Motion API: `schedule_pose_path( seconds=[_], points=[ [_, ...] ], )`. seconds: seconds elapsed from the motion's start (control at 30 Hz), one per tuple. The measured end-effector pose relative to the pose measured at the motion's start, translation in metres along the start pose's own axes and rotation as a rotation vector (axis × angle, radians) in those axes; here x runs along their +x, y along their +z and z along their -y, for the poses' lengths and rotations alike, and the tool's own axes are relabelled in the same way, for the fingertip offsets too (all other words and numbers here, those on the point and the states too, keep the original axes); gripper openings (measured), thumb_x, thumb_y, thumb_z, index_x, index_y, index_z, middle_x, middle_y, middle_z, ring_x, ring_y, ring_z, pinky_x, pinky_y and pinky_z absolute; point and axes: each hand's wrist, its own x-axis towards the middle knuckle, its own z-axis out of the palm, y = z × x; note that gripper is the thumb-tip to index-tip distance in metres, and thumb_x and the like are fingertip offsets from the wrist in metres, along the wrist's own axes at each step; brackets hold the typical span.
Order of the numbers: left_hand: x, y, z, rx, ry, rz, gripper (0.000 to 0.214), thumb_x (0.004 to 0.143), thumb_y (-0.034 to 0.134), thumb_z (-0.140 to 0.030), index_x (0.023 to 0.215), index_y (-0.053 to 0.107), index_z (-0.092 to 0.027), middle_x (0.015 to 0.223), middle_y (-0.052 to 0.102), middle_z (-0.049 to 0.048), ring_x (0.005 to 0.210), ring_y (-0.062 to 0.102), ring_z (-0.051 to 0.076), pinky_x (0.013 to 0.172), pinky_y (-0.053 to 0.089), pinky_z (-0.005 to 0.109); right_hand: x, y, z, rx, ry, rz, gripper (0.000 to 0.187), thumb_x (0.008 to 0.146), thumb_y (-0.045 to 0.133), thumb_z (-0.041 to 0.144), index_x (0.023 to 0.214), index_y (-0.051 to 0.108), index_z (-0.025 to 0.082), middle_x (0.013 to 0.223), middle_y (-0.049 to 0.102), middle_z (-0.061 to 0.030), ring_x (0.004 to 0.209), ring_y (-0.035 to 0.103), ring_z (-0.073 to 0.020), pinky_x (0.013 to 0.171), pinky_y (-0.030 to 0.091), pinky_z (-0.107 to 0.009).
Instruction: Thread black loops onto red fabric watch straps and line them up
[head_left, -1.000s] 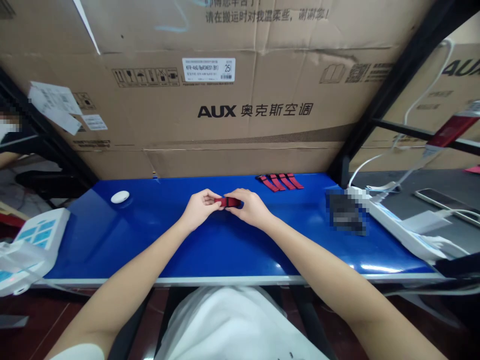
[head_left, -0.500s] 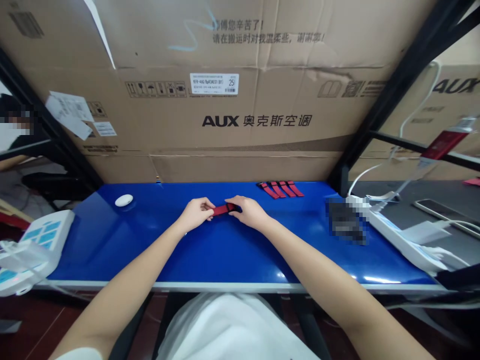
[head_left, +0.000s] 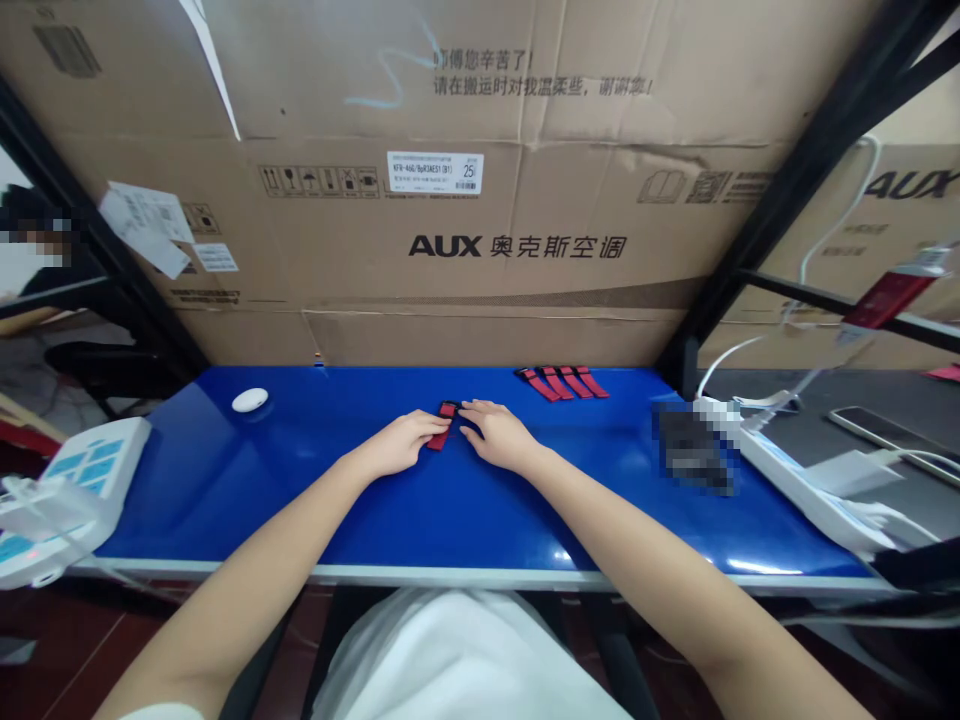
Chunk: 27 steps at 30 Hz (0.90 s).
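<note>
A short red strap [head_left: 441,428] with a black end lies flat on the blue table [head_left: 300,480], angled away from me. My left hand [head_left: 401,443] rests on the table with its fingers stretched onto the strap's near end. My right hand [head_left: 496,434] lies flat just right of the strap, fingertips at its far black end. Neither hand lifts the strap. Several more red straps [head_left: 564,382] lie side by side at the back of the table, to the right of my hands.
A large cardboard box [head_left: 480,200] walls off the back. A small white round object [head_left: 250,400] lies back left, a white keypad device [head_left: 71,480] hangs over the left edge. At right are a black frame post [head_left: 780,200], a white power strip [head_left: 795,465], cables and a phone [head_left: 881,428].
The strap was held up between both hands; now it lies on the table, turned more lengthwise away from me, and both hands have flattened onto it.
</note>
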Motion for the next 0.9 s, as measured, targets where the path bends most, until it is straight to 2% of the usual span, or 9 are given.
schedule_pose_path(
  seconds=[0.1,0.23,0.47,0.6,0.77,0.83,0.9],
  points=[
    [0.003,0.006,0.002,0.074,0.01,-0.012,0.035,0.091,0.046,-0.016,0.117,0.069,-0.019,0.127,0.065,0.0109,0.12,0.057,0.025,0.107,0.043,0.045,0.0,0.003,-0.004,0.012,0.051,0.047,0.052,0.097,0.039,0.039,0.142,0.048,0.014,0.151,0.041,-0.0131,0.142,0.033,-0.0285,0.116,0.026,-0.045],
    [0.01,0.014,0.0,0.141,0.016,-0.023,0.036,0.091,0.044,-0.015,0.118,0.067,-0.015,0.13,0.063,0.0133,0.124,0.055,0.025,0.108,0.042,0.045,-0.001,0.002,-0.005,0.013,0.088,0.103,0.061,0.096,0.037,0.05,0.147,0.041,0.015,0.156,0.031,-0.0126,0.146,0.024,-0.0307,0.119,0.019,-0.047],
    [0.01,0.015,0.002,0.119,-0.023,-0.086,0.037,0.089,0.045,-0.014,0.121,0.065,-0.016,0.13,0.063,0.0137,0.124,0.055,0.026,0.11,0.04,0.046,-0.001,0.002,-0.004,-0.001,0.098,0.112,0.055,0.098,0.03,0.038,0.147,0.04,0.014,0.157,0.03,-0.0112,0.146,0.023,-0.0282,0.119,0.017,-0.046],
    [0.003,0.009,0.005,0.184,-0.109,-0.138,0.041,0.086,0.046,-0.014,0.124,0.063,-0.016,0.132,0.061,0.0135,0.126,0.054,0.027,0.113,0.035,0.047,-0.001,0.001,-0.003,-0.002,0.106,0.108,0.059,0.097,0.034,0.045,0.148,0.039,0.014,0.157,0.029,-0.0124,0.147,0.022,-0.0292,0.119,0.017,-0.047],
    [-0.006,0.006,0.011,0.269,-0.35,-0.044,0.051,0.092,0.046,-0.035,0.14,0.05,-0.017,0.152,0.04,0.0137,0.143,0.031,0.033,0.116,0.02,0.055,-0.002,-0.004,-0.003,0.007,0.11,0.13,0.061,0.096,0.034,0.05,0.148,0.038,0.018,0.158,0.028,-0.0106,0.147,0.021,-0.0297,0.12,0.015,-0.048],
    [-0.006,0.006,0.01,0.27,-0.381,-0.018,0.052,0.095,0.042,-0.04,0.143,0.046,-0.021,0.154,0.035,0.012,0.144,0.027,0.033,0.116,0.017,0.057,-0.002,-0.006,-0.004,0.011,0.106,0.143,0.062,0.096,0.035,0.052,0.149,0.037,0.019,0.158,0.027,-0.0096,0.147,0.02,-0.0298,0.12,0.015,-0.048],
    [-0.005,0.005,0.005,0.277,-0.342,-0.018,0.051,0.095,0.041,-0.041,0.143,0.046,-0.023,0.153,0.038,0.0117,0.143,0.031,0.033,0.116,0.019,0.057,-0.003,-0.006,-0.005,0.013,0.102,0.149,0.063,0.096,0.035,0.053,0.149,0.037,0.019,0.158,0.027,-0.0095,0.147,0.02,-0.03,0.12,0.014,-0.048]
  ],
)
